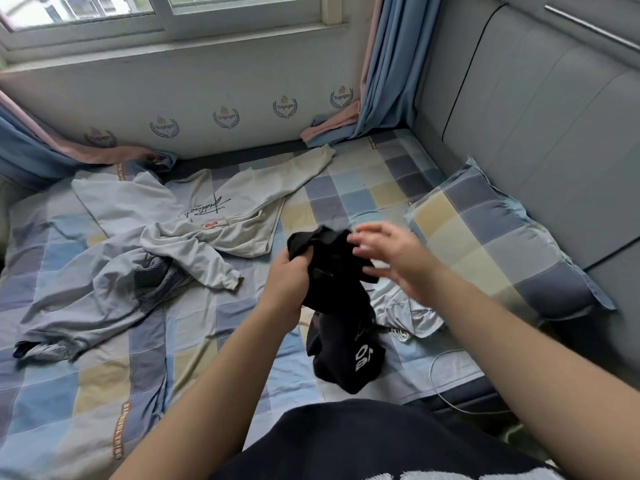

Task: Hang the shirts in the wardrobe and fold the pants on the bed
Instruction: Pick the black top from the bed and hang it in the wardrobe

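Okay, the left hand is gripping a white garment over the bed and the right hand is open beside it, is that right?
Not quite. The head view shows the garment in the left hand is black, not white. It is over the bed, and the right hand is open beside it.

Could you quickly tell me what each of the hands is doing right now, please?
Left hand: closed, gripping the black garment.
Right hand: open, fingers spread beside the garment, holding nothing.
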A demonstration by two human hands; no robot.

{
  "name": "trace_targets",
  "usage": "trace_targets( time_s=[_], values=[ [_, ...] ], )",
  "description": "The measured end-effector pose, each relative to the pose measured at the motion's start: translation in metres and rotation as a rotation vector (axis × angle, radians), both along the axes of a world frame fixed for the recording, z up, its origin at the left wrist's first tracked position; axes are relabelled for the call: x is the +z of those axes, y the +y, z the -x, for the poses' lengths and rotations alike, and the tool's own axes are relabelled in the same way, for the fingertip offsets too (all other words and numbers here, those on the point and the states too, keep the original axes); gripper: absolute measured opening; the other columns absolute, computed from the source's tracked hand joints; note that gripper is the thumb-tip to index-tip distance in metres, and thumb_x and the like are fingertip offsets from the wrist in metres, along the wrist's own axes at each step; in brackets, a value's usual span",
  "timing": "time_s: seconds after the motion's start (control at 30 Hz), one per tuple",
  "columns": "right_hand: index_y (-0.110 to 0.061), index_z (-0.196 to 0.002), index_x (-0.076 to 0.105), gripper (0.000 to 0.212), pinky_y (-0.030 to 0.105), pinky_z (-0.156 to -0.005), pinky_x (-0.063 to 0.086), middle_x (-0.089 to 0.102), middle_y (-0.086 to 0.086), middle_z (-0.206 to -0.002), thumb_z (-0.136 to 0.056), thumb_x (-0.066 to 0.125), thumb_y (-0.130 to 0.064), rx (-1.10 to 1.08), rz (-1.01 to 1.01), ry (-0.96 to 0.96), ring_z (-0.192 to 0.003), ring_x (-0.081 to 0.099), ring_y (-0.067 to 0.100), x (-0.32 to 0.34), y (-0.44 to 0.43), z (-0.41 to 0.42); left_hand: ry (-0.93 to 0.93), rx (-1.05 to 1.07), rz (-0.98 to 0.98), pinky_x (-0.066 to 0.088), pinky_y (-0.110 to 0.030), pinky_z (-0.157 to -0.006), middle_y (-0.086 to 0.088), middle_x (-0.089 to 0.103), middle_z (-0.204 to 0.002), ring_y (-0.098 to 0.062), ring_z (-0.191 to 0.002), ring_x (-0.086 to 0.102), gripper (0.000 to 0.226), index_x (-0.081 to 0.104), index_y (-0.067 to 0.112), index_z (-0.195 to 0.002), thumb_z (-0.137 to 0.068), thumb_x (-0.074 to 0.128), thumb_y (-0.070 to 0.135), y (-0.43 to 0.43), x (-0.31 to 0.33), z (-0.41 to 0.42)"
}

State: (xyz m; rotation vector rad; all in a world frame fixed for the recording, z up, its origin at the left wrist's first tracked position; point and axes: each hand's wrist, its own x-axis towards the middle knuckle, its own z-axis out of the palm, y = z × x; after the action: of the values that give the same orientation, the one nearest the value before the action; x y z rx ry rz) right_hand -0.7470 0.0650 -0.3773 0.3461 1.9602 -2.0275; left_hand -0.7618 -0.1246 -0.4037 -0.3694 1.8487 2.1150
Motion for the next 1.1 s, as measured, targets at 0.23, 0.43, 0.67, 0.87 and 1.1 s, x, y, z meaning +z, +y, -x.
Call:
trace_targets(
  time_s=[0.23, 0.43, 0.67, 0.87, 1.1],
  values=[
    [-0.031, -0.130, 0.055, 0.069, 0.032, -0.097, 0.052, 0.066, -0.009, -0.124, -0.068, 0.077, -0.055, 0.363, -0.345, -0.092, -0.113, 0.064, 0.008, -0.087, -0.027, -0.047, -0.113, 0.073, -0.180, 0.054, -0.031, -0.049, -0.004, 0.071, -0.065, -0.019, -0.057, 0.071, 0.016, 0.064, 0.013, -0.090, -0.102, 0.055, 0.020, -0.005, 0.022, 0.000],
    [-0.017, -0.109, 0.072, 0.023, 0.042, -0.094, 0.052, 0.074, -0.002, -0.102, -0.100, 0.056, -0.030, 0.275, -0.552, -0.013, -0.098, 0.067, 0.015, -0.111, -0.029, -0.037, -0.173, 0.135, -0.327, 0.057, -0.029, -0.055, -0.007, 0.069, -0.076, -0.019, -0.062, 0.068, 0.015, 0.061, 0.011, -0.113, -0.102, 0.056, 0.021, -0.016, 0.043, 0.012],
    [0.000, -0.095, 0.067, 0.021, 0.052, -0.068, 0.058, 0.063, 0.014, -0.075, -0.102, 0.054, -0.015, 0.031, -0.337, 0.033, -0.065, 0.066, 0.029, -0.059, -0.021, -0.018, 0.028, 0.080, -0.260, 0.056, -0.039, -0.091, 0.003, 0.075, -0.110, -0.017, -0.109, 0.070, 0.023, 0.064, 0.021, -0.117, -0.102, 0.056, 0.036, -0.038, 0.040, 0.017],
    [0.003, -0.106, 0.066, 0.023, 0.039, -0.062, 0.061, 0.068, 0.019, -0.084, -0.105, 0.048, -0.012, -0.116, 0.083, 0.085, -0.069, 0.073, 0.035, 0.019, -0.030, -0.002, 0.034, -0.449, 0.239, 0.054, -0.014, -0.067, 0.019, 0.076, -0.094, 0.002, -0.088, 0.071, 0.029, 0.069, 0.028, -0.114, -0.087, 0.078, 0.033, -0.023, -0.001, -0.027],
    [-0.021, -0.114, 0.061, 0.020, 0.037, -0.092, 0.057, 0.071, 0.004, -0.120, -0.102, 0.053, -0.008, -0.044, 0.046, 0.268, -0.111, 0.068, 0.017, 0.035, -0.032, 0.002, -0.006, -0.267, 0.345, 0.052, -0.041, -0.087, -0.014, 0.074, -0.106, -0.033, -0.103, 0.069, 0.018, 0.069, 0.011, -0.107, -0.104, 0.054, 0.021, -0.006, -0.029, -0.030]
  ],
)
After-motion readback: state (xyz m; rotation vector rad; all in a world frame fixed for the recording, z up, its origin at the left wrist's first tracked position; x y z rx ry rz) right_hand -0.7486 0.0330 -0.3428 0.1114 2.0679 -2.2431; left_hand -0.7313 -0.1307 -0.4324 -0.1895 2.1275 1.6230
